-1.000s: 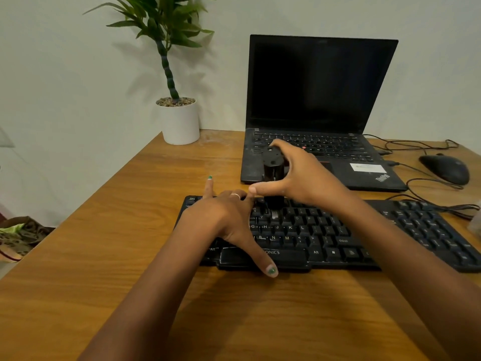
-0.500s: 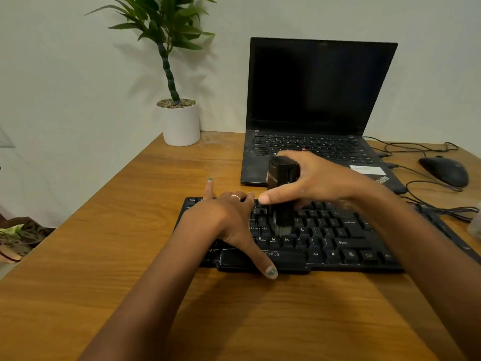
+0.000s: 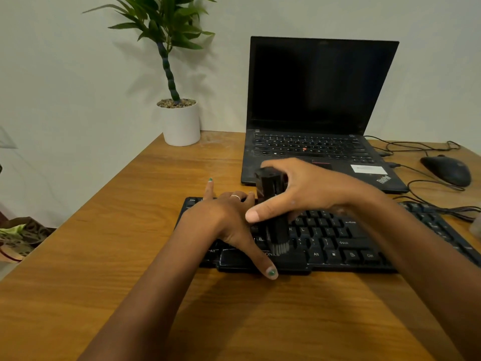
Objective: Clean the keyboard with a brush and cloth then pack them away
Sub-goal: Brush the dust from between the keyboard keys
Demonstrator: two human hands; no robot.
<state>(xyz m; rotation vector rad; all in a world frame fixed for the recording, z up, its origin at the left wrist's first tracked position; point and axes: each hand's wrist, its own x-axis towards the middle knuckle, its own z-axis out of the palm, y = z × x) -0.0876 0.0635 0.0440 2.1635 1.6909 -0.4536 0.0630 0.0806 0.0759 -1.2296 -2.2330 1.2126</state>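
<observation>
Right hand (image 3: 309, 188) gripping brush (image 3: 273, 204) — bristles on keyboard (image 3: 338, 241), left hand (image 3: 229, 220) flat

Prob. home office, wooden desk (image 3: 130, 256), laptop (image 3: 320, 100), mouse (image 3: 446, 169), potted plant (image 3: 179, 121)

The left hand (image 3: 229, 220) covers the left part of the keyboard (image 3: 338, 246), so the keys under it are hidden. The right hand (image 3: 309, 191) wraps the middle of the brush (image 3: 273, 209), hiding that stretch of the handle, and the brush itself is motion-blurred (its bristles are a grey smear over the bottom key row). The right forearm hides keys further right, and the keyboard's far right end runs off the picture's edge. A pale thing (image 3: 476, 225) at the right edge is cut off and cannot be told. A patterned bag (image 3: 20, 238) at the left edge is likewise cut.
</observation>
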